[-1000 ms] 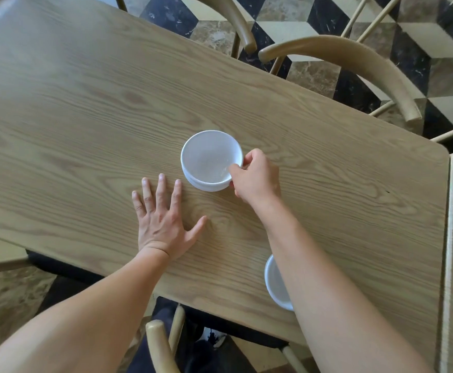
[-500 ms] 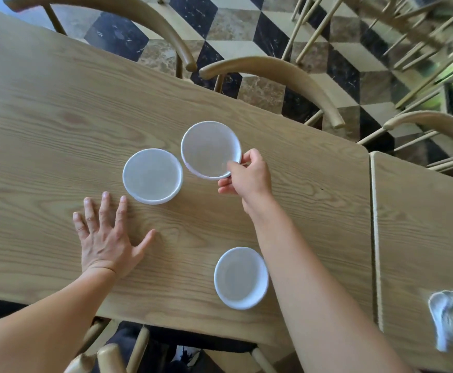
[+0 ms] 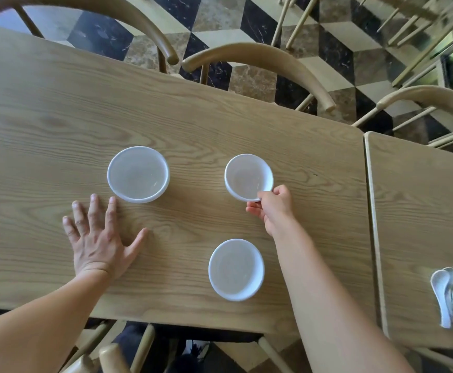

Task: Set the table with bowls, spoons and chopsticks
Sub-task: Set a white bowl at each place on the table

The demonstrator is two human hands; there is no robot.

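Head view only. Right hand [image 3: 272,208]: fingers curled, thumb over the near rim of the far-right bowl [image 3: 248,176], other fingers under/outside the rim, so it is pinched on that bowl. Can't tell whether the bowl's base touches the surface [image 3: 220,125] or sits slightly off it.

Left hand [image 3: 98,238]: flat, palm down on the surface, fingers spread wide, holding nothing. Fingertips sit just short of the left bowl [image 3: 138,174], not touching.

Third bowl [image 3: 236,270] stands near the front edge, between the two forearms, close to the right forearm but apart from it. All three bowls upright, white, look empty.

Stacked spoons [image 3: 450,292] lie on the adjoining surface [image 3: 422,211] to the right, past the seam; count hard to make out, they overlap. No chopsticks in frame.

Cut off: left end of the surface, right surface's far side. Chair backs [image 3: 260,60] crowd the far edge; another chair [image 3: 106,356] partly visible below the near edge.

Open room: wide bare stretch left and behind the bowls, and between the right bowl and the seam.
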